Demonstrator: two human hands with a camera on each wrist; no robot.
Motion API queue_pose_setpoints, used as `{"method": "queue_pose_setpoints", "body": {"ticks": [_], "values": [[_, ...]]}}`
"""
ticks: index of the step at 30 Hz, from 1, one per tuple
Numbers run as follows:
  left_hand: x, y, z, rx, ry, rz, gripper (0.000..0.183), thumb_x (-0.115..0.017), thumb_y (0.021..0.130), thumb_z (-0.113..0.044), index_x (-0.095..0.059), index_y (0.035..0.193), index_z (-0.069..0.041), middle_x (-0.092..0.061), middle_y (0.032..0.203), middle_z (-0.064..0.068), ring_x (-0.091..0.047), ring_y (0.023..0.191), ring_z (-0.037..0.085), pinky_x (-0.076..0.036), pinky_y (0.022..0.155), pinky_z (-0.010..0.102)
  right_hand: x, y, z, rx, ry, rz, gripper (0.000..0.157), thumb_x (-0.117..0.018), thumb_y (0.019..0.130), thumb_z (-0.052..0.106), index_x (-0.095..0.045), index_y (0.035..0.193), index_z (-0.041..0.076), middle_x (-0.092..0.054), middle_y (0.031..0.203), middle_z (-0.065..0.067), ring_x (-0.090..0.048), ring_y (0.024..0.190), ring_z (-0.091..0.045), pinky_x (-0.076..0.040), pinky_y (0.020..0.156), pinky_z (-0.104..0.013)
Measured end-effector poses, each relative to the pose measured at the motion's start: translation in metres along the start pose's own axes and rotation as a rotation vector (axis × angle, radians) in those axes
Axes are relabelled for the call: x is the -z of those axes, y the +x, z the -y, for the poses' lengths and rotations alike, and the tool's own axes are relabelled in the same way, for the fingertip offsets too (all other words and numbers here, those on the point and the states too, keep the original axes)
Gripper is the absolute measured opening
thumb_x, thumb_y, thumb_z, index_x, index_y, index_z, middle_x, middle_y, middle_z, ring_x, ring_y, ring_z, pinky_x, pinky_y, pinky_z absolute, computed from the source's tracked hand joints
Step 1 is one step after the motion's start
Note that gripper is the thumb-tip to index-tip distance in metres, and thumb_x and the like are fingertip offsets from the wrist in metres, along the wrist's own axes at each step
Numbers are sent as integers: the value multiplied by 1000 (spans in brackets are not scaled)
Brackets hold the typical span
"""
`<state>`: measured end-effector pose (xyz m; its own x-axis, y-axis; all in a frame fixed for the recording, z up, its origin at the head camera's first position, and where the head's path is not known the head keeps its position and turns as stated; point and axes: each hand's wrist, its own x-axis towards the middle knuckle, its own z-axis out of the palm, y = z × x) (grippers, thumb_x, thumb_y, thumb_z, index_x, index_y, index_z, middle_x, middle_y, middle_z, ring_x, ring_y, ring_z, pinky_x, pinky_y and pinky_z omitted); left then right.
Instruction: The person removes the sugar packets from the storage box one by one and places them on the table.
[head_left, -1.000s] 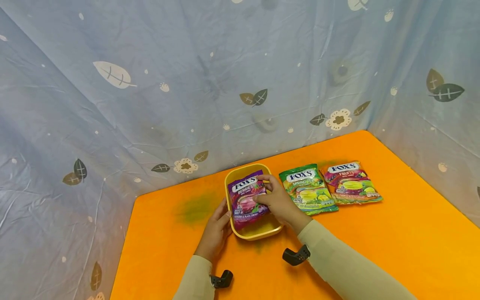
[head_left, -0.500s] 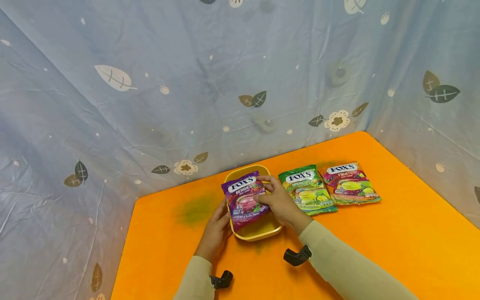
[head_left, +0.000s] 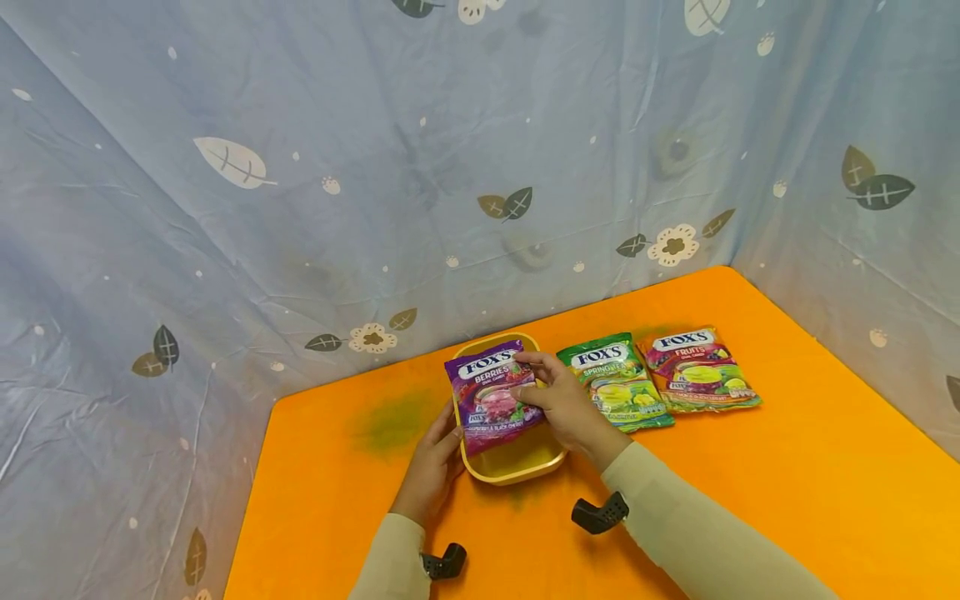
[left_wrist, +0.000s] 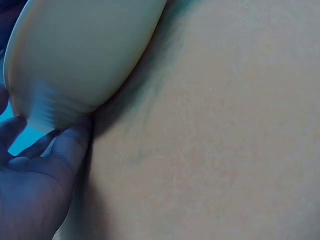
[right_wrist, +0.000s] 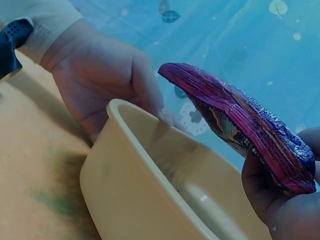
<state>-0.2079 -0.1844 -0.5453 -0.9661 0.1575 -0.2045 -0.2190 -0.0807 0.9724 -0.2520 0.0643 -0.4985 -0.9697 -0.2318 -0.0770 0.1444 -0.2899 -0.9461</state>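
In the head view my right hand [head_left: 566,404] pinches the right edge of a purple Fox's Berries candy bag [head_left: 491,400], thumb on the front. The bag is over a yellow plastic tub [head_left: 517,477]; in the right wrist view it is tilted above the tub's rim [right_wrist: 145,155]. My left hand [head_left: 429,467] rests against the tub's left side. From the left wrist, that hand's fingers [left_wrist: 72,145] touch the tub's outer wall [left_wrist: 90,50]. Some fingertips are hidden behind the wall.
To the right of the tub lie a green Fox's Spring Tea bag [head_left: 617,383] and a red-purple Fox's Fruits bag [head_left: 697,371], edges touching. The orange tabletop [head_left: 337,500] meets a pale blue patterned curtain [head_left: 360,208] at the back and sides.
The Berries bag has risen from inside the tub and now overlaps its left rim, held in my right hand. My left hand stays at the tub's side.
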Motion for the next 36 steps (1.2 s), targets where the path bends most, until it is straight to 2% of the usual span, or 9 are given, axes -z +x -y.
{"method": "queue_pose_setpoints", "body": {"ticks": [5,9,17,25,36], "values": [[1,0,0,5,1,2,68,-53,116,-25,-22,176,-16,-27,176,19,-51,146,42,-47,114,46,6,-3,7,-12,21,-5,60,-69,103,-6,-47,159,5,-46,159,-23,-58,129,-40,-61,97,-38],[0,-1,-1,8,-5,5,68,-52,116,-24,-22,176,-17,-26,176,19,-52,146,41,-47,114,46,11,-8,13,-25,40,-25,61,-67,104,-7,-45,159,7,-46,159,-22,-57,133,-45,-60,99,-46],[0,-3,0,-5,-17,17,67,-52,117,-23,-22,176,-17,-27,176,19,-54,144,39,-49,113,45,33,-17,23,1,46,-47,63,-66,106,-4,-38,162,6,-43,162,-22,-58,134,-45,-61,97,-46],[2,-2,-1,-17,-40,46,68,-54,117,-24,-20,176,-18,-26,177,17,-53,145,36,-49,114,45,64,-32,37,46,59,-37,63,-60,110,-3,-30,165,4,-37,164,-23,-63,127,-34,-60,97,-47],[2,-3,-3,-10,-22,50,68,-52,117,-23,-19,177,-19,-23,178,14,-51,147,35,-47,115,44,107,-51,40,77,14,-74,58,-64,110,3,-39,162,11,-36,162,-19,-62,125,-23,-61,97,-41]]}}
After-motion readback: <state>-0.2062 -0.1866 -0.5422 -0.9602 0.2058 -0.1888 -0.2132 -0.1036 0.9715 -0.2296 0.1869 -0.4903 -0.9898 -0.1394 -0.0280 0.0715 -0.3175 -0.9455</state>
